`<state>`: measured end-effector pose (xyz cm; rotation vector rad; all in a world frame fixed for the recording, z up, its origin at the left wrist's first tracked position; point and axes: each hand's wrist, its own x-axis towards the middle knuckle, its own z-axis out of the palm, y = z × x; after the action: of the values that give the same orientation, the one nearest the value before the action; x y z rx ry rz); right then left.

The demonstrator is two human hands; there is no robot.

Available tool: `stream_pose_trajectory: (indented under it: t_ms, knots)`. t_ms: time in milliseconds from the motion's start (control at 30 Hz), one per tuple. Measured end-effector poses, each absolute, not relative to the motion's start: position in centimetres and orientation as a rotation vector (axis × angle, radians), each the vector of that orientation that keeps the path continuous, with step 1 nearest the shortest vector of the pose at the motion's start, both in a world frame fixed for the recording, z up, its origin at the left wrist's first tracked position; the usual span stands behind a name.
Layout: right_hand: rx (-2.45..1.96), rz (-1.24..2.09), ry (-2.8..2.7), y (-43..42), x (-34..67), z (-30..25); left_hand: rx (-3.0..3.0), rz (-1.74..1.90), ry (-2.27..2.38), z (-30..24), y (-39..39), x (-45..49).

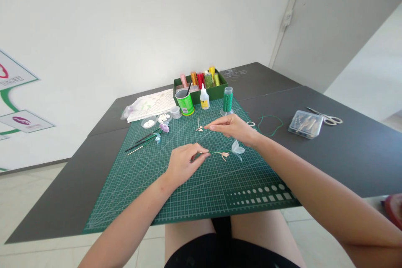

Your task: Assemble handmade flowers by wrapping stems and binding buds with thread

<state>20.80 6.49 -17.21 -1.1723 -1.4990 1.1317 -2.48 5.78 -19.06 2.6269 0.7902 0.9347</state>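
My left hand (186, 161) is closed in a pinch on a thin flower stem (216, 152) partly wrapped in green. A small pale pink blossom (225, 155) and a sheer pale blue petal flower (237, 148) sit at the stem's right end. Farther from me, my right hand (234, 129) points left with its fingertips pressed together. They are right beside small pale pink flower pieces (199, 128) on the green cutting mat (176, 192); whether they grip one is too small to tell. Behind that hand stands a spool of green thread (228, 99).
At the back are a green box (220, 91) of coloured thread spools, a green can (185, 102) and a glue bottle (204, 98). Tweezers (141, 140) and a purple flower (163, 127) lie left. On the right are a clear plastic case (305, 124) and scissors (328, 119).
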Motion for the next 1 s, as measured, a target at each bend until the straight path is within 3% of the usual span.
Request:
stream_pose_trajectory:
  t_ms: [733, 1000]
  knots:
    - [-1.156, 1.212, -1.538, 7.1, 20.9, -17.9, 2.46, 1.053, 0.817, -18.6, 5.1, -2.0]
    - [-1.135, 1.177, -1.711, 7.6, 21.5, -18.8, 2.344, 1.198, 1.021, -19.0, 5.5, -2.3]
